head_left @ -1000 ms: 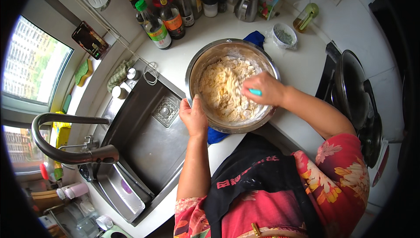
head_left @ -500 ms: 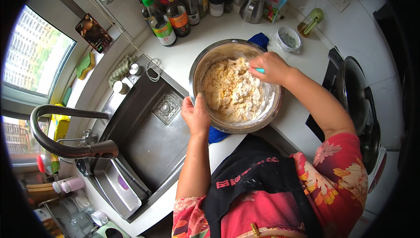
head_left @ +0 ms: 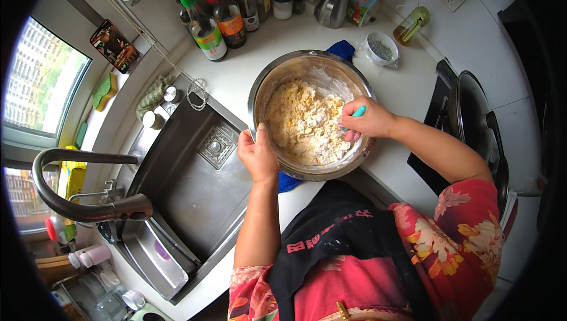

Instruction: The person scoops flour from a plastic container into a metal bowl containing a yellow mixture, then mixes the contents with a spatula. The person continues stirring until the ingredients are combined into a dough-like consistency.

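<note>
A large stainless steel bowl [head_left: 286, 67] stands on a blue cloth [head_left: 288, 183] at the counter's edge. Inside lies a pale yellow, crumbly flour mixture [head_left: 302, 121], with dry white flour on top and smeared up the wall. My left hand [head_left: 258, 155] grips the bowl's left rim, thumb over the edge and fingers outside. Over the bowl's right side, my right hand [head_left: 371, 121] is closed around a utensil with a turquoise handle [head_left: 359, 111]. Its lower end is hidden by the hand and mixture, so its kind cannot be made out.
Left of the bowl is a steel sink [head_left: 198, 194] with a curved faucet [head_left: 88, 154]. Sauce bottles [head_left: 208, 36] and a metal pot [head_left: 332, 5] line the back. A small bagged bowl [head_left: 381, 49] and an oil bottle [head_left: 409, 28] sit back right; a lidded pan [head_left: 472, 120] is far right.
My right hand has moved the utensil from the bowl's far right part nearer to me, and the handle now points up. My left hand keeps its grip on the rim.
</note>
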### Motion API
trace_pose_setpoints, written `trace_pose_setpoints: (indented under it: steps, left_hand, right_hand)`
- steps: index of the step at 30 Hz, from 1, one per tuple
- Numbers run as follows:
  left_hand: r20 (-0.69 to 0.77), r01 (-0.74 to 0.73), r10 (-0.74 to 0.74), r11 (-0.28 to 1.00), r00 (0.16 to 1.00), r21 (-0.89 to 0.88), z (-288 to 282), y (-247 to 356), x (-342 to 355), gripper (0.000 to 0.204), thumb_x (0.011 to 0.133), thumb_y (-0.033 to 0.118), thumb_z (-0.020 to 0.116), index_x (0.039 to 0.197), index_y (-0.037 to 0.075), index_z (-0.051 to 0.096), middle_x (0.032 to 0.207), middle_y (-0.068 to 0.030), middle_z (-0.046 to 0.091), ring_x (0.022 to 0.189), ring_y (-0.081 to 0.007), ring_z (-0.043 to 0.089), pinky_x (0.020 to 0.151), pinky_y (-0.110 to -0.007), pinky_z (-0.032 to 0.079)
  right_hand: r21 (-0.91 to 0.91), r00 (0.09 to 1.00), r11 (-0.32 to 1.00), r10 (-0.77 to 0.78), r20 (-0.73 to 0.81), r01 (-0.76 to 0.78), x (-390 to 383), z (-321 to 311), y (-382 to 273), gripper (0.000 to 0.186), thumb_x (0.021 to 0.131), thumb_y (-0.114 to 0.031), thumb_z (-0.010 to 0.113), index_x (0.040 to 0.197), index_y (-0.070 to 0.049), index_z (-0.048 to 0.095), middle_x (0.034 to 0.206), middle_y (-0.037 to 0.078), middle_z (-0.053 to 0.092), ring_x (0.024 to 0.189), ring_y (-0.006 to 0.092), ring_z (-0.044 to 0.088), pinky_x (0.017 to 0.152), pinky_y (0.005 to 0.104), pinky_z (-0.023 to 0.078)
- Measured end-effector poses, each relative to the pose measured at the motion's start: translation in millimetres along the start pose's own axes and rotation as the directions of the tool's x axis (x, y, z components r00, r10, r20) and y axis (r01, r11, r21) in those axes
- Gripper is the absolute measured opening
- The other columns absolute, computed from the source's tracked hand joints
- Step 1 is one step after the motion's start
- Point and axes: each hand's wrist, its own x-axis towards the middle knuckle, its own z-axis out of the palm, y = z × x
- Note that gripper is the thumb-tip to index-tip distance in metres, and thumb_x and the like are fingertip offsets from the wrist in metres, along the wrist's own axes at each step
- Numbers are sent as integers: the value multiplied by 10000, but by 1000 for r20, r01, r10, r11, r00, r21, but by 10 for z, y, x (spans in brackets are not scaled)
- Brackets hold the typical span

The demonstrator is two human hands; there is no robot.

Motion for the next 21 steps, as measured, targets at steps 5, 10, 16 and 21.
trace_pose_setpoints:
  steps: [5, 10, 16, 21]
  left_hand:
    - [1, 2, -2, 999, 1000, 33, -7, 10, 2, 121, 892, 101, 620, 827, 27, 550, 770, 10, 577, 666, -35, 474, 600, -190, 402]
    - [18, -20, 19, 998, 1000, 66, -29, 5, 24, 117, 891, 104, 619, 836, 18, 561, 775, -1, 591, 677, -46, 488, 617, -206, 418]
    - [9, 19, -19, 997, 1000, 71, 7, 84, -1, 112, 886, 101, 622, 834, 21, 564, 784, -3, 597, 689, -50, 493, 630, -207, 421]
    - [16, 10, -12, 996, 1000, 90, -12, 59, 6, 116, 887, 103, 623, 829, 23, 563, 775, 5, 587, 682, -47, 480, 626, -205, 415]
  right_hand:
    - [327, 998, 945, 40, -49, -21, 123, 205, -164, 257, 925, -218, 571, 913, 32, 628, 739, 97, 654, 636, 143, 669, 539, 225, 528]
    - [169, 971, 966, -168, -171, 197, 385, 121, -379, 260, 913, -236, 602, 884, 17, 650, 712, 75, 649, 611, 104, 640, 531, 221, 515]
    - [-52, 939, 973, -229, -255, 224, 427, 48, -197, 213, 873, -182, 613, 775, 0, 663, 648, 46, 636, 578, 79, 613, 520, 227, 490]
    - [-206, 901, 944, -311, -303, 257, 194, -152, -34, 216, 860, -156, 598, 733, 9, 656, 643, 55, 639, 570, 78, 607, 524, 222, 490]
